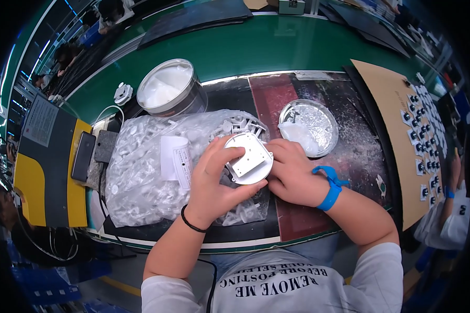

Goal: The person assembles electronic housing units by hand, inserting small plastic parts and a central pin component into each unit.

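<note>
A round white plastic housing (250, 160) with a raised rectangular plate and small holes is held up over the near part of the bench. My left hand (214, 175) is closed round its left side, the thumb along the near edge and a finger on the face. My right hand (296, 175) has its bent fingers pressed to the housing's right edge; part of their tips is hidden. Just behind and to the left lies a large clear plastic bag (141, 193), full of white plastic parts. Some white parts (240, 126) show at the bag's mouth beyond the housing.
A round tin (185, 107) with white plastic film stands behind the bag. To the right lies a shallow clear dish (326, 125). Cardboard (384, 120) bearing several small black-and-white parts borders the bench. At left stand a yellow-and-grey machine (55, 172) and a dark phone-like slab (82, 156).
</note>
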A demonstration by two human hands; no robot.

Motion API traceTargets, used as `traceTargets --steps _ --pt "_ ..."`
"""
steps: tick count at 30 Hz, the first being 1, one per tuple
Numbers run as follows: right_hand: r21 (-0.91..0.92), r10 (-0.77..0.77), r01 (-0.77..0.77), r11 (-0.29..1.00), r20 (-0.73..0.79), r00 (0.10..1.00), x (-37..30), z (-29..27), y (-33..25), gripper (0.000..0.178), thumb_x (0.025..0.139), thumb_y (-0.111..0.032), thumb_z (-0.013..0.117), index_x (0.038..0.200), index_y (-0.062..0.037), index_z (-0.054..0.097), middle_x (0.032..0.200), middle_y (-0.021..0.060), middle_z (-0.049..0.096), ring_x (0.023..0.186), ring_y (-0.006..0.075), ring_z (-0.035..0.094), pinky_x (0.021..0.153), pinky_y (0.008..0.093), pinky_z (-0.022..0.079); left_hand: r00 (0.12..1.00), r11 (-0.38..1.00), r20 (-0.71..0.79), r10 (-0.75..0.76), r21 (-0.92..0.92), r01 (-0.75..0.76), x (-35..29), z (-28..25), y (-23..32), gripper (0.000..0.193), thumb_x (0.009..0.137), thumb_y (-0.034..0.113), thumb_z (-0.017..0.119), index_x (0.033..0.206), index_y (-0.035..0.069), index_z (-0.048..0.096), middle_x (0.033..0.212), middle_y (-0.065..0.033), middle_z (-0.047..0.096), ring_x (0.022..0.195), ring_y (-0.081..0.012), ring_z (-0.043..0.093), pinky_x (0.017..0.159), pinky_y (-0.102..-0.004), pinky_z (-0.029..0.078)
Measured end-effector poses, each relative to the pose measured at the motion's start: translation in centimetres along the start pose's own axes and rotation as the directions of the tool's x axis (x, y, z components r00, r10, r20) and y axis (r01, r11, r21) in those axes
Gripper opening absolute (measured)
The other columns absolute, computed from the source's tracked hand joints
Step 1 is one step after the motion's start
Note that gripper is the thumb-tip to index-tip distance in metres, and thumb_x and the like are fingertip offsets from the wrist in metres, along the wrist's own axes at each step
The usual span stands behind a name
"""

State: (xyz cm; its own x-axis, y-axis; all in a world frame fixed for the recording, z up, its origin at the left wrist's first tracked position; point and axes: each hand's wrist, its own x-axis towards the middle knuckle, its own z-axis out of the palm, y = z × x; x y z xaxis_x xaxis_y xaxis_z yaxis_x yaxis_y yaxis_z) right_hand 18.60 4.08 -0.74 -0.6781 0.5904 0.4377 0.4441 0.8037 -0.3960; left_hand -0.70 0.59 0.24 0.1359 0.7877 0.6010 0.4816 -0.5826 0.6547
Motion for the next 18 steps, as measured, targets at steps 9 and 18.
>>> traceTargets --steps 9,18 --pt "-0.126 0.083 -0.079 0.989 0.022 0.996 0.4 1.1 -0.9 0.025 0.066 -0.019 0.067 0.088 -0.0087 0.062 0.082 0.0047 0.056 0.081 0.0242 0.05 0.069 0.0376 0.037 1.0 1.0 0.013 -0.002 -0.03 0.002 0.0 0.0 0.0 0.058 0.055 0.019 0.083 0.103 0.008 0.053 0.112 -0.0191 0.055 0.104 -0.0349 0.054 0.094 -0.045 0.039" --pt "-0.084 0.069 -0.066 0.994 0.031 0.997 0.2 -1.5 -0.6 0.019 0.07 -0.016 0.066 0.087 -0.0077 0.062 0.078 0.0071 0.058 0.075 0.0253 0.053 0.069 0.036 0.04 0.999 0.998 -0.02 0.048 -0.049 -0.049 0.1 -0.2 -0.2 0.062 0.053 0.016 0.084 0.104 0.008 0.05 0.112 -0.0221 0.054 0.101 -0.0348 0.056 0.085 -0.0404 0.046"
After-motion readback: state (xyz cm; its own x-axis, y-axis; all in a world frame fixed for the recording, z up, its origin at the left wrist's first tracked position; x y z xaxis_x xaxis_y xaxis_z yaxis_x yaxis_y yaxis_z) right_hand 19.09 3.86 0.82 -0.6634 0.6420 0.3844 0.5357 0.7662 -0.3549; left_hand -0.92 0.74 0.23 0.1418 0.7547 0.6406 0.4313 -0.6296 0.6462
